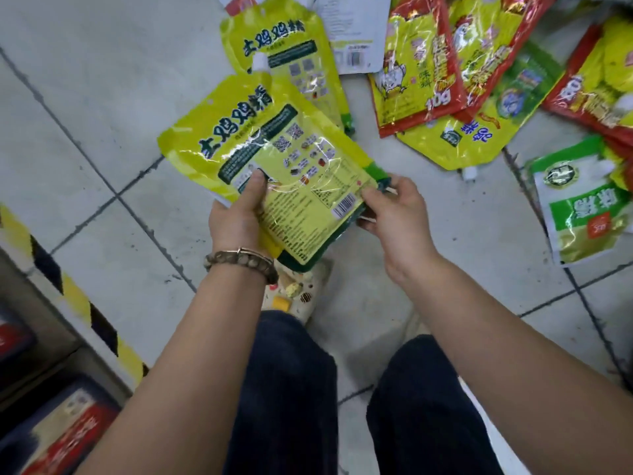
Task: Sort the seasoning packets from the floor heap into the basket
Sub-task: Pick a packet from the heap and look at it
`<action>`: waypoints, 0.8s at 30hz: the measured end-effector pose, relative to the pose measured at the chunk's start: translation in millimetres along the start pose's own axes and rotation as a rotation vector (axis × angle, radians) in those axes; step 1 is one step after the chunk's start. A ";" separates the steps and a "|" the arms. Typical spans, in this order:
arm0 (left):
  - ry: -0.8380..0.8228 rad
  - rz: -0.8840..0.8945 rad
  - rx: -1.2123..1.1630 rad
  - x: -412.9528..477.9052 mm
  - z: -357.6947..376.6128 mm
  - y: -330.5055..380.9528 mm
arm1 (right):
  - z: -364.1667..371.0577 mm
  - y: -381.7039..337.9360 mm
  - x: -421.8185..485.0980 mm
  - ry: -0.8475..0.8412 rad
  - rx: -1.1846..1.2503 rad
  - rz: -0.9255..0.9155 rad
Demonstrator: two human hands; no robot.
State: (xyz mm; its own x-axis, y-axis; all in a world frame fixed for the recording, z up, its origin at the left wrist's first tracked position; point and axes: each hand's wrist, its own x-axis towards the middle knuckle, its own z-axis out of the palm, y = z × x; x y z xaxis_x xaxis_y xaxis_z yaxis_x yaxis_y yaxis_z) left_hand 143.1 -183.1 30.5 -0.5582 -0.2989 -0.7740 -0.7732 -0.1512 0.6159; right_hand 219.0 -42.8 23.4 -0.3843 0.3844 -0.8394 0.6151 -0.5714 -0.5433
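2 yellow packets (274, 149) were gripped by the left hand (236, 217) and corner-pinched by the right hand (394, 214) above the floor (102, 114), the heap (462, 80) largely left unsorted, no basket seen.

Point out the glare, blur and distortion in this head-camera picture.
Head view: white glare streaks cross the held yellow packet, gripped by the left hand and right hand, and the red packets on the floor; the boxes at lower left are smeared, unreadable; tile joints bow slightly from the wide lens; light is even, shadows soft.
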 end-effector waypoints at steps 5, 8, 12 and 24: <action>-0.005 0.037 -0.017 31.7 -23.4 9.1 | 41.2 -23.5 66.5 0.174 -0.347 -0.124; 0.004 0.023 -0.031 49.2 -28.3 11.7 | 70.1 -40.6 100.7 0.169 -0.467 -0.171; 0.014 0.025 -0.023 67.4 -33.3 11.1 | 101.5 -43.8 131.6 0.193 -0.596 -0.145; -0.028 -0.014 0.019 97.0 -38.2 12.9 | 103.0 -45.7 159.7 0.182 -0.643 -0.065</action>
State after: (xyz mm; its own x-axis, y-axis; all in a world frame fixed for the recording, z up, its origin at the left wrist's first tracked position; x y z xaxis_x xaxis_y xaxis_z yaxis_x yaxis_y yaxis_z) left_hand 90.5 -250.0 -31.0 -0.5555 -0.2707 -0.7862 -0.7862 -0.1367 0.6026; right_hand 58.6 -30.0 -87.5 -0.3467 0.5516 -0.7586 0.9040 -0.0192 -0.4271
